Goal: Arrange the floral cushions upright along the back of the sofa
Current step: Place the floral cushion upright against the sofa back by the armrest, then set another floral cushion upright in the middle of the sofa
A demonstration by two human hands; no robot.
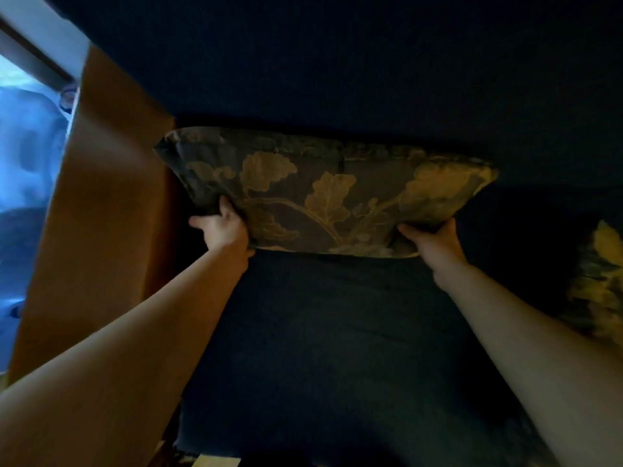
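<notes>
While both hands gripped it, the floral cushion (323,193) lay long-axis sideways against the sofa back (337,62). Left hand (220,229) and right hand (435,239) fingers were closed on its near corners.

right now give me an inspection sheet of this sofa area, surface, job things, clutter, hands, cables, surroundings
surface: dark navy fabric sofa seat, bare in the middle; dark backrest behind it.
job's things: large dark floral cushion with gold leaf pattern held long side across against the backrest, lower edge lifted off the seat; second floral cushion with yellow pattern at the right edge of the seat, partly out of view.
clutter: nothing seen.
hands: left hand has a closed grip on the cushion's lower left corner; right hand has a closed grip on its lower right corner.
cables: nothing seen.
surroundings: orange-brown fabric curtain to the left of the sofa, bright window beyond it; the room is dim.
</notes>
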